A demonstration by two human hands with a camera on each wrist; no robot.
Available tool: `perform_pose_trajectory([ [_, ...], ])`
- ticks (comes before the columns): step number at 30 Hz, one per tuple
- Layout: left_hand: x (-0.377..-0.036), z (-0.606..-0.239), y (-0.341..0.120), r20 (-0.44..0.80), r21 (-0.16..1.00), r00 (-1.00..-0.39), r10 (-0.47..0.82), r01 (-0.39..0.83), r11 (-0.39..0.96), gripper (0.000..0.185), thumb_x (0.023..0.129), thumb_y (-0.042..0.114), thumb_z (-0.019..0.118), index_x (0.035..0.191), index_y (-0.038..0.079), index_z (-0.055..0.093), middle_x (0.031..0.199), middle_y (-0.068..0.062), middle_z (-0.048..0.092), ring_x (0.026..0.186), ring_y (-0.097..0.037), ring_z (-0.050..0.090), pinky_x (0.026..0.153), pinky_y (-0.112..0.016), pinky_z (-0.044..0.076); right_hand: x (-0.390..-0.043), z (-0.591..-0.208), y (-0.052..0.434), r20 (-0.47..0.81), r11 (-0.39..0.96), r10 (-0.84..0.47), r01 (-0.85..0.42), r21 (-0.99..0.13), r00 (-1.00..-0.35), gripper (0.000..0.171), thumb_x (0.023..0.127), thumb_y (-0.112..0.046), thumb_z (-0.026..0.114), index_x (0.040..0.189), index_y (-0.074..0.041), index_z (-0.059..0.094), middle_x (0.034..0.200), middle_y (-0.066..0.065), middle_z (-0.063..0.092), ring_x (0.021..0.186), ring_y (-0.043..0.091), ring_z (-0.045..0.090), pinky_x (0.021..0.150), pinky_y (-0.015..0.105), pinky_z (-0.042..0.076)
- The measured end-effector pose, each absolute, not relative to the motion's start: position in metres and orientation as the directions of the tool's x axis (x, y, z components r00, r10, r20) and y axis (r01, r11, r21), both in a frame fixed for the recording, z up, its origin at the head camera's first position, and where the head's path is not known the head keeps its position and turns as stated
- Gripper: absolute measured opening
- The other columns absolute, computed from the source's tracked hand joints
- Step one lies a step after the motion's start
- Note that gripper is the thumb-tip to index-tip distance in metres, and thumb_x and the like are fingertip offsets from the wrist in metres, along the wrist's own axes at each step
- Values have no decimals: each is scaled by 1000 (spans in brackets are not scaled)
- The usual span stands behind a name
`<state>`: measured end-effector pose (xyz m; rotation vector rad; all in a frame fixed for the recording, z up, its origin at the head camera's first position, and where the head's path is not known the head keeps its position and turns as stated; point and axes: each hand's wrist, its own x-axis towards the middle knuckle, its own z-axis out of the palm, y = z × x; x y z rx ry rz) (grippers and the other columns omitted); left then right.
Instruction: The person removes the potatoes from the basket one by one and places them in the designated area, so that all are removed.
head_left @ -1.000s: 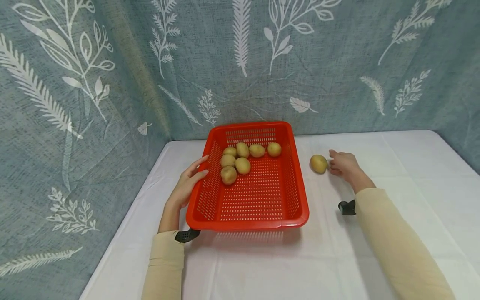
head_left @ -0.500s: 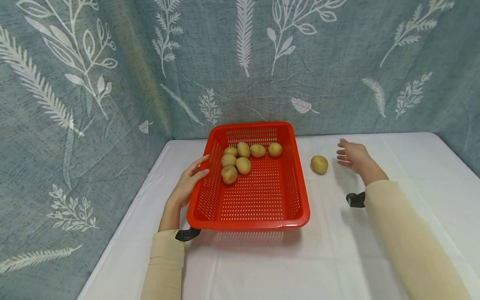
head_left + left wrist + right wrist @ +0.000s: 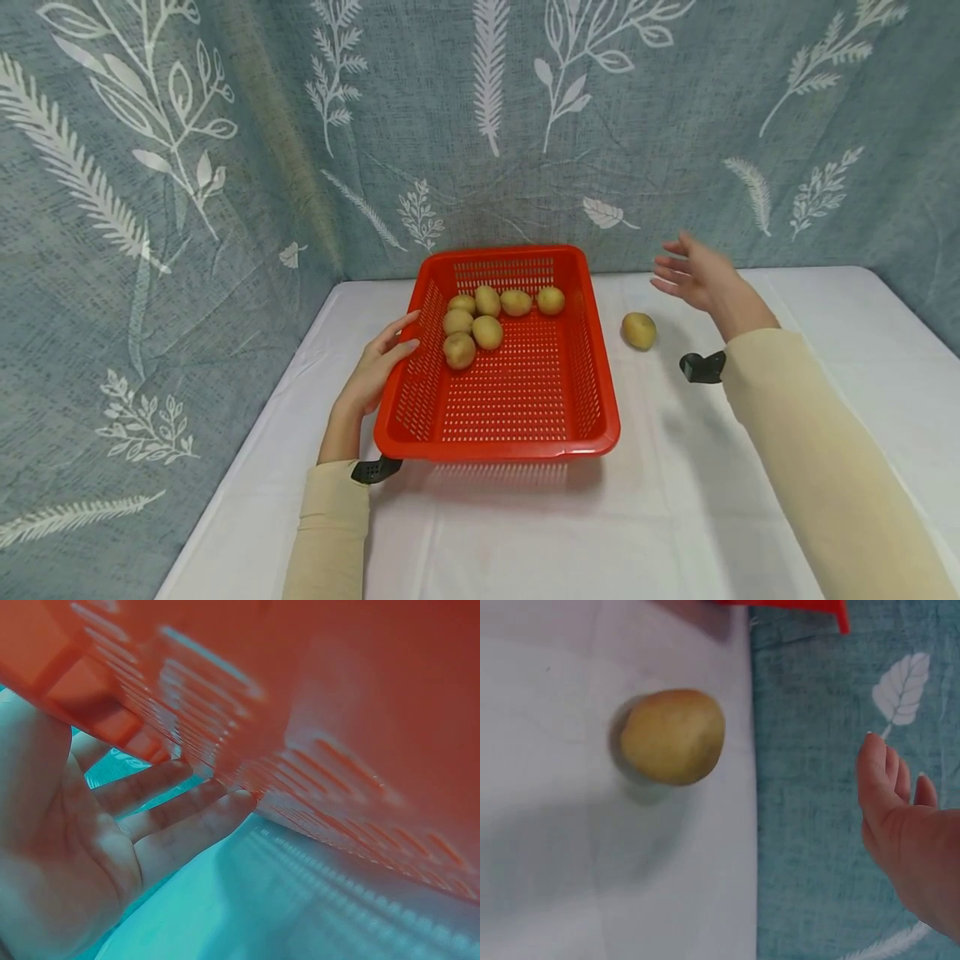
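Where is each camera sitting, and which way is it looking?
Head: worn on the head, looking forward and down at the red basket, the table and both sleeved arms.
Left wrist: worn on that wrist, close under the basket wall; the left hand shows, fingers touching it.
Right wrist: looks down at the loose potato; the right hand shows, open and apart.
The head and right wrist views share that potato.
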<state>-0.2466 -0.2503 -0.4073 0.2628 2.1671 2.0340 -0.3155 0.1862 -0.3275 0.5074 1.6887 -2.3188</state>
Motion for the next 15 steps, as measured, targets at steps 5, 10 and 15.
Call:
perform_pose_trajectory([
  [5,-246,-407,-250,2,998,-973,231,17,63,52,101,16,46,150,14,29,135,-25,41,102,-31,58,77,-38,54,-316,-316,171,-387,-341,-28,373,-863,-922,63,101,-46,28,154,-14,17,156,8,15,140,22,23,105,33,33],
  [10,-246,-407,-251,4,998,-973,230,18,59,52,101,15,46,150,14,29,135,-24,41,103,-31,58,77,-38,54,-318,-306,151,-365,-349,-61,363,-864,-929,60,102,-44,28,153,-13,20,156,10,18,139,23,24,106,34,31],
  [15,-246,-407,-250,2,999,-973,232,12,43,52,101,15,46,150,14,30,134,-24,41,100,-27,59,77,-37,54,-320,-300,129,-329,-323,-83,337,-884,-941,59,102,-43,30,152,-12,24,154,11,22,138,25,26,106,34,32],
])
